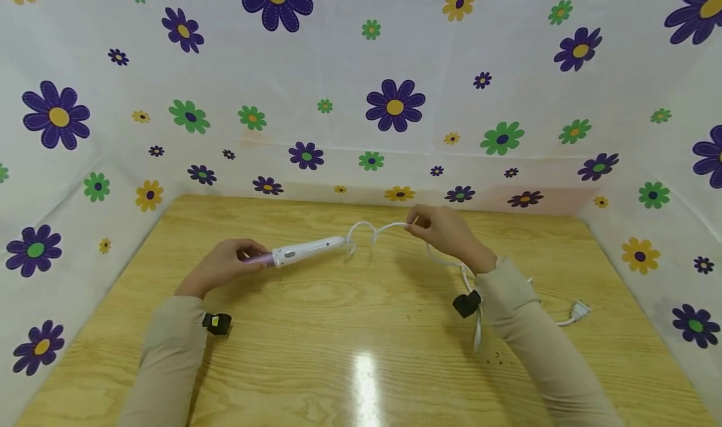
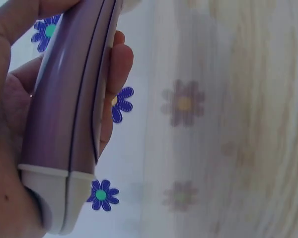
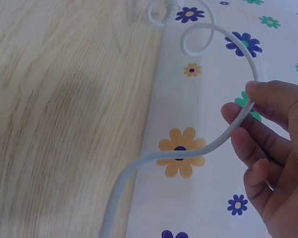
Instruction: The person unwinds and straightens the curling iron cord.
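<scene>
A hair straightener with a white handle and a purple body is held above the table, tilted slightly up to the right. My left hand grips its purple end; in the left wrist view the fingers and thumb wrap round the purple body, split by a lengthwise seam. From the white handle a white power cord runs in loose loops to the right. My right hand pinches that cord, and the right wrist view shows the cord between thumb and fingertips.
The rest of the cord hangs and lies around the right forearm, ending in a white plug on the wooden table. Small dark specks lie near the right sleeve. A flower-patterned cloth stands behind and on both sides.
</scene>
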`<action>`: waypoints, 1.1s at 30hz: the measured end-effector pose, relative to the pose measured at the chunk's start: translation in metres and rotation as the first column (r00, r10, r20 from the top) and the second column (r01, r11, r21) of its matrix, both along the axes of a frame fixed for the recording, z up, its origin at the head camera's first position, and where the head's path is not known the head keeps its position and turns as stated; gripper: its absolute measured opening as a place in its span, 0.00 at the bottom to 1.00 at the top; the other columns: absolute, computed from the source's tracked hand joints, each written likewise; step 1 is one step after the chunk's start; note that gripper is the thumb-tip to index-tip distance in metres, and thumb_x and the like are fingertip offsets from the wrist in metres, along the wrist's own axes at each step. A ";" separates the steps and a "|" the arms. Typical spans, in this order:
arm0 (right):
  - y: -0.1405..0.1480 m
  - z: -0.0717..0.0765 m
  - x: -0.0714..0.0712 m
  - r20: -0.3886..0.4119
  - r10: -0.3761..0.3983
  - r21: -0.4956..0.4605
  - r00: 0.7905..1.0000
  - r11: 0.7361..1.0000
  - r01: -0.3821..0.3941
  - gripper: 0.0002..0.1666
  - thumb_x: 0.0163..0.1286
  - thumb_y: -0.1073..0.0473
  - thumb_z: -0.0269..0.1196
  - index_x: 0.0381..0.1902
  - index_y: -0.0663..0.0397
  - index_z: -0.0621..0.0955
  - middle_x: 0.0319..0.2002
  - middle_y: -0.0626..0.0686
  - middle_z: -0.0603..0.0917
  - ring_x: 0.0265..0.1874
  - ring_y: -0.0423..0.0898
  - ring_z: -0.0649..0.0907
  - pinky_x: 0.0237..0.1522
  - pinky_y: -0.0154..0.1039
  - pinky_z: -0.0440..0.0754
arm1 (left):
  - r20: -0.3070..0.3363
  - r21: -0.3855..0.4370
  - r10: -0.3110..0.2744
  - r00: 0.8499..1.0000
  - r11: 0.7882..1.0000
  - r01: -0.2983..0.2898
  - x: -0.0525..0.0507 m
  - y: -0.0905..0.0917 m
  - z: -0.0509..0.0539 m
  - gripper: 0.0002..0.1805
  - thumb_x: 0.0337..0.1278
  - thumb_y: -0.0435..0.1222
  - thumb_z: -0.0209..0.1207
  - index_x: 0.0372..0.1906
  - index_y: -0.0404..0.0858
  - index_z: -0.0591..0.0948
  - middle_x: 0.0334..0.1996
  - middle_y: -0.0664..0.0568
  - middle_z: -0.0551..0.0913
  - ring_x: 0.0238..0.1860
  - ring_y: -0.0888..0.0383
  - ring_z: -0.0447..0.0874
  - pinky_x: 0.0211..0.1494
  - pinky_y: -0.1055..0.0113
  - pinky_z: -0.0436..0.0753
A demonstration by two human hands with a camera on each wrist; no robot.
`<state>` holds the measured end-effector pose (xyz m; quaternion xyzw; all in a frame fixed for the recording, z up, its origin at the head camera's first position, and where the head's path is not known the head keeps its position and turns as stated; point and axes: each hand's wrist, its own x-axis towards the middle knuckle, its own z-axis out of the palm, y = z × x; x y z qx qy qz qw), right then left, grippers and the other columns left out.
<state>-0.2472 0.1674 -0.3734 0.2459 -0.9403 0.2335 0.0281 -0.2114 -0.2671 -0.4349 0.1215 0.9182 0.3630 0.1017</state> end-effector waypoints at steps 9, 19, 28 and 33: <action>0.019 -0.001 -0.004 0.098 0.018 0.071 0.995 0.997 -0.025 0.05 0.67 0.54 0.63 0.35 0.48 0.81 0.31 0.49 0.84 0.27 0.42 0.77 0.29 0.38 0.72 | -0.007 -0.008 0.044 0.999 0.999 -0.044 0.001 -0.029 0.002 0.22 0.56 0.43 0.65 0.53 0.35 0.80 0.44 0.42 0.82 0.38 0.54 0.76 0.39 0.65 0.76; 0.030 -0.020 -0.013 0.223 0.011 0.103 0.975 0.994 -0.035 0.04 0.66 0.56 0.64 0.35 0.49 0.82 0.30 0.49 0.85 0.26 0.42 0.78 0.28 0.37 0.73 | -0.003 -0.037 0.089 0.996 0.995 -0.089 0.008 -0.056 0.000 0.25 0.57 0.46 0.64 0.53 0.32 0.80 0.45 0.40 0.82 0.39 0.54 0.76 0.38 0.67 0.77; 0.030 -0.023 -0.011 0.318 0.094 0.033 0.943 0.993 -0.110 0.07 0.67 0.59 0.62 0.40 0.56 0.83 0.37 0.52 0.86 0.37 0.46 0.83 0.41 0.44 0.80 | 0.042 -0.041 0.098 0.994 0.994 -0.097 0.011 -0.061 -0.005 0.27 0.57 0.46 0.64 0.55 0.32 0.78 0.47 0.39 0.80 0.40 0.53 0.74 0.37 0.68 0.78; 0.045 -0.016 -0.008 0.324 0.073 -0.007 0.943 0.997 -0.074 0.12 0.68 0.60 0.61 0.45 0.61 0.81 0.41 0.56 0.85 0.39 0.49 0.83 0.41 0.44 0.80 | 0.039 -0.052 0.103 0.994 0.994 -0.101 0.012 -0.063 -0.007 0.27 0.56 0.48 0.64 0.54 0.33 0.79 0.47 0.40 0.81 0.41 0.54 0.75 0.38 0.69 0.77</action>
